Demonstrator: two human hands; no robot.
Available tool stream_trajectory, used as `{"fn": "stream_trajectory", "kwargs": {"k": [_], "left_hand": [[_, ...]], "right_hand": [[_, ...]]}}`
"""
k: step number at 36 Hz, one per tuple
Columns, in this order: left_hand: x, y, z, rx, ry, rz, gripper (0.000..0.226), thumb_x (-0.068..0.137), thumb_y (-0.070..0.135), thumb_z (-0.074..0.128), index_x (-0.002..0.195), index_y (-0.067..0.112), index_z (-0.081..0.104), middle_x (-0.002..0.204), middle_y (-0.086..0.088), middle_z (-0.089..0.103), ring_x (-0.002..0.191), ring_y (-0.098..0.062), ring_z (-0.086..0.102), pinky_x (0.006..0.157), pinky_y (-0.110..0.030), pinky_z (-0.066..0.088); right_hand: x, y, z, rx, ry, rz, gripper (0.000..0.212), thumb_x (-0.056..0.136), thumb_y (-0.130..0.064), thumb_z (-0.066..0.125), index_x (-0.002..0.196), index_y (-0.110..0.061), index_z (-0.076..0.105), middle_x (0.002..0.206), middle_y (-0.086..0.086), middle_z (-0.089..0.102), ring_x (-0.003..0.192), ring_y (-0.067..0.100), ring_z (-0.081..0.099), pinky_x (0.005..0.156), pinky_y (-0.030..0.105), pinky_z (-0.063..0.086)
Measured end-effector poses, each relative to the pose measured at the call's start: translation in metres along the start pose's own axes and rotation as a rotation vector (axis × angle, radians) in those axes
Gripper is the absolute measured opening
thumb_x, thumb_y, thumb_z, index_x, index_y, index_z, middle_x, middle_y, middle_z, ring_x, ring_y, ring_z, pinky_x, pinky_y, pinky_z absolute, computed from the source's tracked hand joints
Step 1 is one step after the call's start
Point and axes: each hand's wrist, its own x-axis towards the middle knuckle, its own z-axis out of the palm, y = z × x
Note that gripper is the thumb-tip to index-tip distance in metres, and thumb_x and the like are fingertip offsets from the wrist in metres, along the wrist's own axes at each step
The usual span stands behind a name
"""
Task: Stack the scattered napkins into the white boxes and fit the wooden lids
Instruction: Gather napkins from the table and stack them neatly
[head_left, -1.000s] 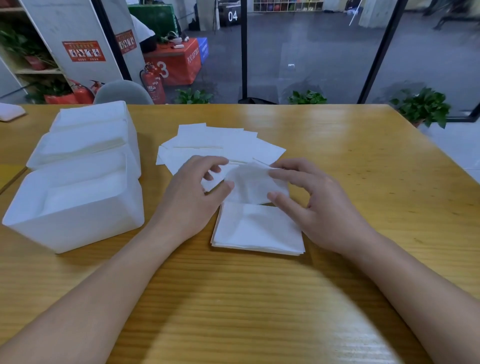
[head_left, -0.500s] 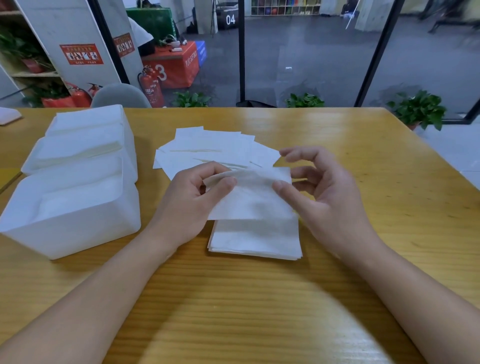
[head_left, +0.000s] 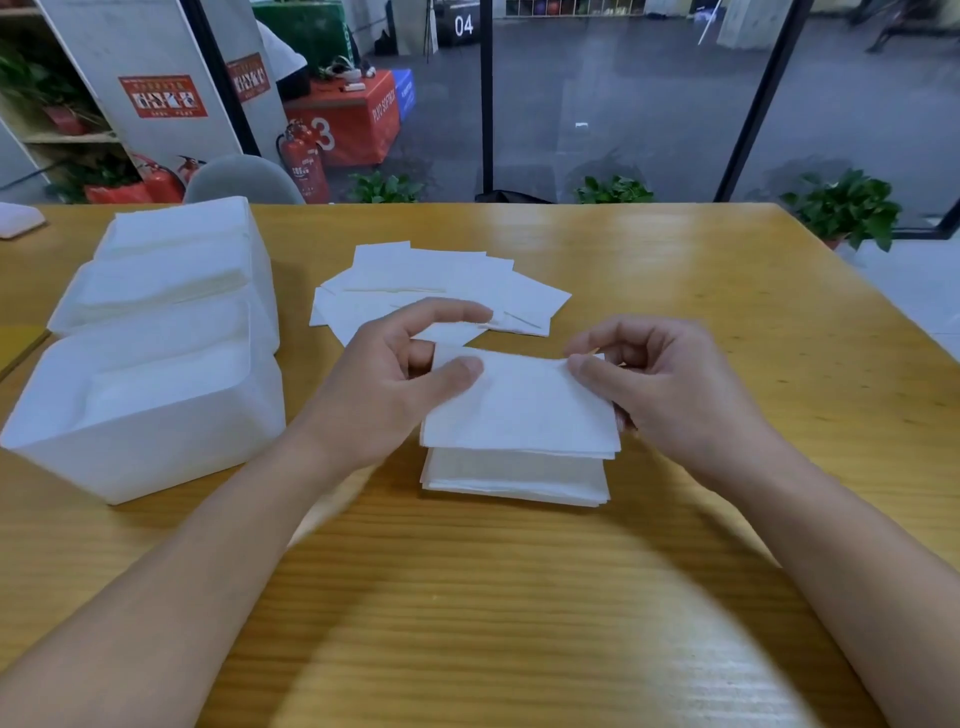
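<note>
We hold one napkin just above the squared stack, left hand and right hand each pinching a far corner; thin and limp, it likely wants both corners held; loose napkins lie beyond, white boxes left, on the wooden table; glass wall behind.

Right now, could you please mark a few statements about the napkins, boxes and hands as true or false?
1. Both the left hand and the right hand pinch one napkin. True.
2. The held napkin is above the neat stack. True.
3. The scattered napkins lie nearer the person than the stack. False: they lie beyond it.
4. The white boxes stand right of the hands. False: left.
5. A wooden lid covers the nearest box. False: it is open.
</note>
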Motion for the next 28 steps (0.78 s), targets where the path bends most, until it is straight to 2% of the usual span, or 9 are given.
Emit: {"fn": "stream_trajectory", "kwargs": {"k": [3, 8, 11, 13, 15, 17, 21, 24, 28], "left_hand": [[0.001, 0.001, -0.005, 0.144, -0.137, -0.084, 0.046, 0.103, 0.027, 0.075, 0.139, 0.052, 0.061, 0.071, -0.029, 0.045, 0.061, -0.037, 0.035, 0.059, -0.034, 0.031], [0.001, -0.01, -0.001, 0.313, -0.193, -0.125, 0.04, 0.103, 0.034, 0.074, 0.137, 0.049, 0.06, 0.065, -0.001, 0.043, 0.058, -0.013, 0.04, 0.058, -0.023, 0.035], [0.003, -0.017, -0.001, 0.389, -0.158, -0.117, 0.028, 0.101, 0.038, 0.075, 0.127, 0.045, 0.066, 0.064, 0.006, 0.051, 0.059, -0.008, 0.048, 0.066, -0.026, 0.042], [0.004, -0.018, -0.003, 0.445, -0.118, -0.106, 0.022, 0.098, 0.043, 0.077, 0.119, 0.043, 0.069, 0.067, 0.008, 0.056, 0.06, -0.004, 0.052, 0.069, -0.029, 0.045], [0.004, -0.019, -0.005, 0.452, -0.084, -0.103, 0.024, 0.093, 0.052, 0.08, 0.114, 0.043, 0.071, 0.074, 0.012, 0.057, 0.066, -0.004, 0.053, 0.071, -0.029, 0.045], [0.005, -0.019, -0.007, 0.471, -0.079, -0.097, 0.032, 0.087, 0.064, 0.081, 0.112, 0.047, 0.072, 0.094, 0.017, 0.061, 0.082, -0.005, 0.058, 0.079, -0.028, 0.05], [0.003, -0.016, -0.003, 0.535, -0.198, -0.123, 0.053, 0.081, 0.074, 0.08, 0.127, 0.053, 0.064, 0.12, 0.029, 0.058, 0.113, 0.006, 0.056, 0.096, -0.027, 0.051], [0.001, -0.014, 0.0, 0.61, -0.274, -0.115, 0.061, 0.079, 0.076, 0.08, 0.132, 0.056, 0.058, 0.121, 0.031, 0.054, 0.117, 0.009, 0.05, 0.096, -0.028, 0.049], [0.001, -0.012, 0.003, 0.586, -0.28, -0.111, 0.049, 0.083, 0.067, 0.083, 0.125, 0.055, 0.062, 0.115, 0.027, 0.057, 0.111, 0.008, 0.053, 0.09, -0.024, 0.046]], "right_hand": [[0.0, 0.003, -0.003, -0.135, -0.084, 0.03, 0.005, 0.097, -0.017, 0.08, 0.093, -0.02, 0.08, 0.067, 0.001, 0.057, 0.056, 0.018, 0.047, 0.053, 0.028, 0.038], [-0.003, 0.01, 0.001, -0.388, -0.156, 0.003, 0.009, 0.094, -0.021, 0.081, 0.09, -0.027, 0.077, 0.065, -0.009, 0.056, 0.055, 0.008, 0.044, 0.052, 0.02, 0.037], [-0.005, 0.012, 0.002, -0.478, -0.16, -0.008, 0.01, 0.091, -0.025, 0.083, 0.088, -0.032, 0.076, 0.068, -0.014, 0.06, 0.057, 0.005, 0.049, 0.057, 0.022, 0.042], [-0.004, 0.012, 0.0, -0.535, -0.132, -0.042, 0.01, 0.09, -0.03, 0.084, 0.089, -0.035, 0.075, 0.079, -0.017, 0.064, 0.063, 0.006, 0.053, 0.061, 0.025, 0.045], [-0.003, 0.01, -0.002, -0.581, -0.112, -0.082, 0.01, 0.089, -0.039, 0.084, 0.093, -0.037, 0.074, 0.093, -0.017, 0.065, 0.073, 0.009, 0.056, 0.066, 0.026, 0.048], [-0.003, 0.008, -0.002, -0.58, -0.129, -0.078, 0.017, 0.089, -0.048, 0.083, 0.099, -0.037, 0.074, 0.102, -0.016, 0.066, 0.08, 0.008, 0.06, 0.071, 0.025, 0.05], [-0.007, 0.007, 0.0, -0.584, -0.26, -0.038, 0.036, 0.086, -0.062, 0.081, 0.113, -0.04, 0.072, 0.111, -0.021, 0.067, 0.095, 0.001, 0.065, 0.079, 0.022, 0.053], [-0.008, 0.006, 0.001, -0.67, -0.342, -0.069, 0.038, 0.084, -0.066, 0.08, 0.114, -0.045, 0.071, 0.113, -0.019, 0.062, 0.099, 0.002, 0.063, 0.084, 0.029, 0.054], [-0.009, 0.002, 0.006, -0.739, -0.389, -0.065, 0.04, 0.085, -0.063, 0.08, 0.118, -0.042, 0.071, 0.107, -0.019, 0.063, 0.098, 0.001, 0.058, 0.082, 0.028, 0.05]]}}
